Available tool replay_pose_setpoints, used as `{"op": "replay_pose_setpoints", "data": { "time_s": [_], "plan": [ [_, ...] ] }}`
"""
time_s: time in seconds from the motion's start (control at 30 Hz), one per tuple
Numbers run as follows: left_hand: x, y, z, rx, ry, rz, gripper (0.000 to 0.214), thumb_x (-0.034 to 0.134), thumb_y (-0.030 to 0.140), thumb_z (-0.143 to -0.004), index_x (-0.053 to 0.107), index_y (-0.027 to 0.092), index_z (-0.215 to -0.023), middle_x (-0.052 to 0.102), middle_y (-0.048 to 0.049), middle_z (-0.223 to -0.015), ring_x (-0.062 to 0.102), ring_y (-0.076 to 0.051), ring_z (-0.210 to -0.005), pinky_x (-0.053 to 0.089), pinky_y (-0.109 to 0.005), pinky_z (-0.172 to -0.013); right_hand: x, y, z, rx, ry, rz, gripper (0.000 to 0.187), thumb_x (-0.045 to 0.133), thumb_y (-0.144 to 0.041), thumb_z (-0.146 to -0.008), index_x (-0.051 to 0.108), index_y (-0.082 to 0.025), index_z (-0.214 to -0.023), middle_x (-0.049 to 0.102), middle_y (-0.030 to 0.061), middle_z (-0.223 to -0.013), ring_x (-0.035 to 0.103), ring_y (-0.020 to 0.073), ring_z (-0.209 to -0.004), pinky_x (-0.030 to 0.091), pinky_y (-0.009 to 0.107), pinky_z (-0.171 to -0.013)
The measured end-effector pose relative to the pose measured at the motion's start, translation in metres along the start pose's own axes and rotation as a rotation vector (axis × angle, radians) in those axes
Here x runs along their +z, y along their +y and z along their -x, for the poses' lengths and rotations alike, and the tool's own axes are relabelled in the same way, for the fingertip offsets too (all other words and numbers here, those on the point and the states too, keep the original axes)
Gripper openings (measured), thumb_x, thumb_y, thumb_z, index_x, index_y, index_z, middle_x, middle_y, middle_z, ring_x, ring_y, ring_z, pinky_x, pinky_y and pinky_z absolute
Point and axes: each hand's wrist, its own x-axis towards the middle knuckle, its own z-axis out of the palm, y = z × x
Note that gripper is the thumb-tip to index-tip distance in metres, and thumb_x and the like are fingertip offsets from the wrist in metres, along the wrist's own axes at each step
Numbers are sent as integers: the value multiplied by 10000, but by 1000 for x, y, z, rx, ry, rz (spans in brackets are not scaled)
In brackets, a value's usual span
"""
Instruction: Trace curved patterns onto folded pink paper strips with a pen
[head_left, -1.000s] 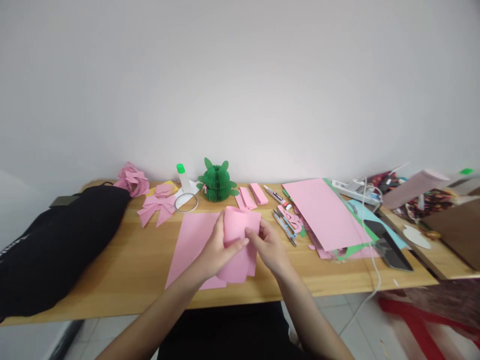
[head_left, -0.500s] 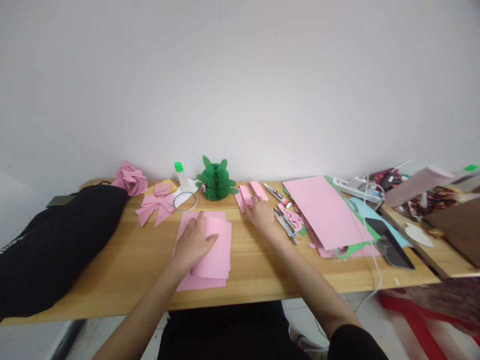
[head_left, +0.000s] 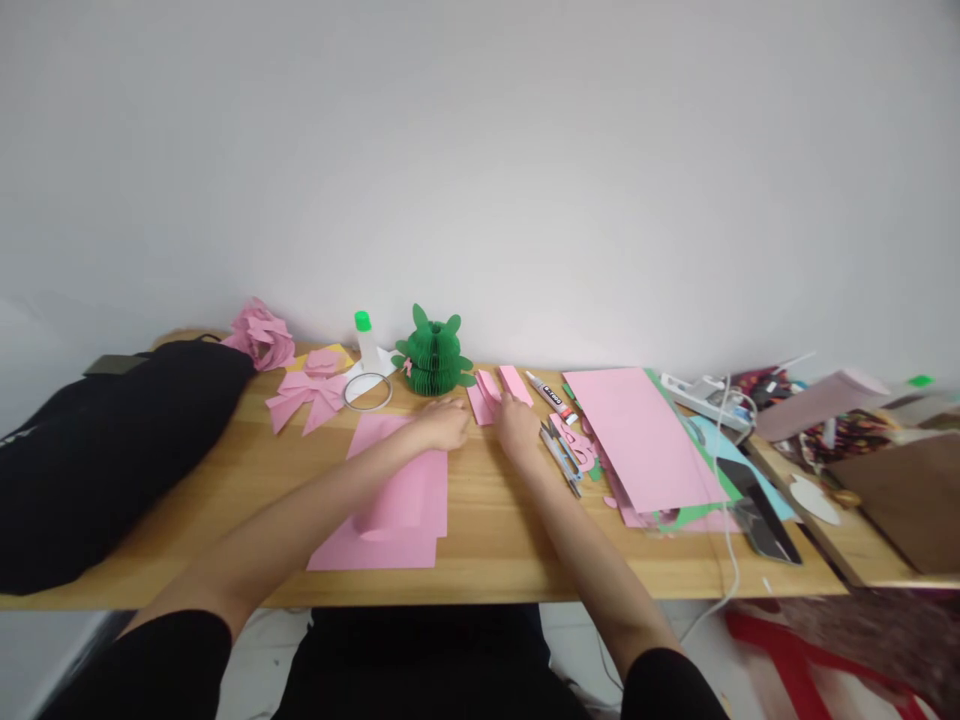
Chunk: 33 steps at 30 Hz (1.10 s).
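Observation:
My right hand (head_left: pixel 517 428) is at the pink paper strips (head_left: pixel 481 402), its fingertips closed on a folded strip (head_left: pixel 490 386) that curls up off the table. Another pink strip (head_left: pixel 515 382) lies beside it. Just left of the strips, my left hand (head_left: pixel 447 424) is loosely curled with nothing visible in it. Its fingers are slightly blurred. Under my left forearm lie sheets of pink paper (head_left: pixel 439 500), the top one curled into a half roll (head_left: pixel 390 510). Behind my left hand stands a green honeycomb paper figure (head_left: pixel 435 360).
To the left are a pink paper bow (head_left: pixel 306 396), a tape ring (head_left: pixel 367 392), a glue stick (head_left: pixel 367 340) and a black bag (head_left: pixel 127 440). Rightward lie a glue tube (head_left: pixel 551 398), scissors (head_left: pixel 561 455), a pink sheet stack (head_left: pixel 645 430), a phone (head_left: pixel 765 515) and a white cable (head_left: pixel 729 540).
My left hand has let go of the curled pink sheet and moved right and away from me, beside the strips. My right hand stays at the strips. The view has shifted slightly.

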Motion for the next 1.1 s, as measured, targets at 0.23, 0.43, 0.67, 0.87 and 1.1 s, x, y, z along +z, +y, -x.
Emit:
{"op": "replay_pose_setpoints", "data": {
  "time_s": [0.23, 0.43, 0.67, 0.87, 1.1],
  "plan": [
    [23, 1, -3, -36, 113, -59, 358, 611, 357, -966, 583, 174, -1273, 594, -108, -1303, 622, -243, -1116, 547, -464, -938, -1, 5, 7, 5, 47, -58, 320, 508, -382, -999, 608, -141, -1186, 679, 147, -1191, 658, 249, -1076, 549, 369, -840],
    [27, 1, -6, -48, 151, -44, 371, 612, 356, -965, 576, 177, -1288, 584, -110, -1320, 616, -249, -1131, 542, -472, -948, 1, 3, 16, -27, 71, -107, 359, 421, -407, -1007, 611, -140, -1155, 696, 191, -1188, 640, 287, -1147, 503, 353, -881],
    [25, 4, -8, -54, 155, -52, 372, 610, 355, -966, 574, 184, -1294, 579, -111, -1331, 611, -251, -1141, 538, -476, -958, -4, -4, 18, 20, 36, -213, 247, 511, -251, -970, 624, -139, -1159, 695, 166, -1180, 635, 288, -1160, 506, 379, -914],
    [23, 5, -10, -62, 198, -51, 383, 615, 356, -963, 569, 177, -1298, 581, -111, -1326, 614, -253, -1138, 541, -477, -951, -7, 5, 6, 197, -5, -433, 310, 598, -361, -971, 618, -166, -1211, 655, 88, -1210, 660, 221, -1044, 557, 450, -909],
    [22, 7, -24, -55, 242, -43, 370, 614, 358, -964, 577, 170, -1281, 598, -107, -1294, 627, -243, -1106, 553, -462, -928, -6, 39, -15, 276, -53, -899, 348, 626, -352, -953, 602, -168, -1248, 636, 91, -1248, 660, 225, -1037, 578, 425, -863]
  ]
}}
